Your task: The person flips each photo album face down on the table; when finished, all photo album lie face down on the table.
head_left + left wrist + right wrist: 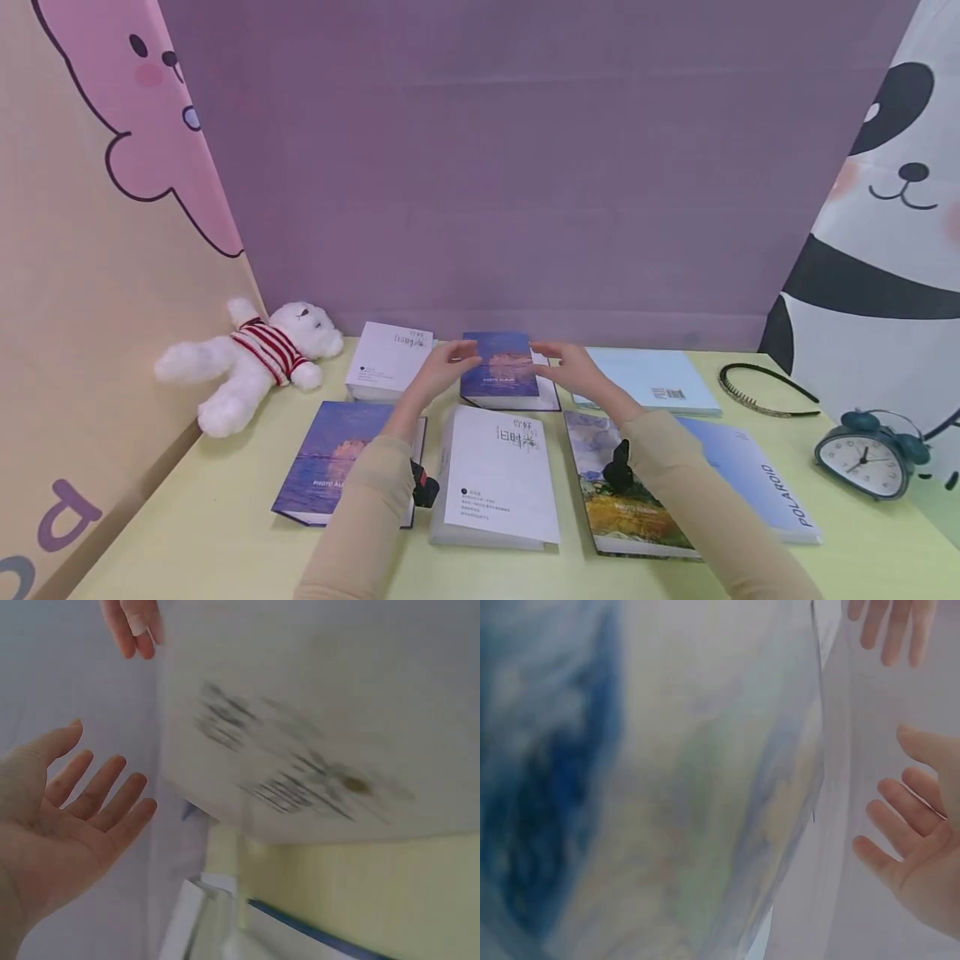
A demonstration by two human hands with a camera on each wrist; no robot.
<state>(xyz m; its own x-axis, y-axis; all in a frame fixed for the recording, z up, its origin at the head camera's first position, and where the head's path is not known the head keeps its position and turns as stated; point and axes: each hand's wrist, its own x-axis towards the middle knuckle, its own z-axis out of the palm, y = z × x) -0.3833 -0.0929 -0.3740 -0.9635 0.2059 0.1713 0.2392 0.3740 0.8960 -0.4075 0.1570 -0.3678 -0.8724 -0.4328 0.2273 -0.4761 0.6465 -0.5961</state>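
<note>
My left hand (pixel 441 372) and right hand (pixel 576 372) hover on either side of a small blue photo album (pixel 497 367) in the back row. Fingers stay bent slightly inward, with a gap between the hands. Both wrist views show the left hand (pixel 82 810) and the right hand (pixel 922 832) with spread, relaxed fingers and nothing in them. Below the hands lies a white album (pixel 498 475) with dark handwritten lettering. Beneath my right forearm is a landscape-cover album (pixel 600 467), partly hidden; a larger blue photo album (pixel 330 450) is partly behind my left forearm.
Further back are a white album (pixel 390 354) and a pale blue album (pixel 652 375). A blue Polaroid album (pixel 750 483) lies at the right, near a black headband (pixel 768 390) and an alarm clock (pixel 862 458). The white teddy bear (pixel 258 358) leans at the left wall.
</note>
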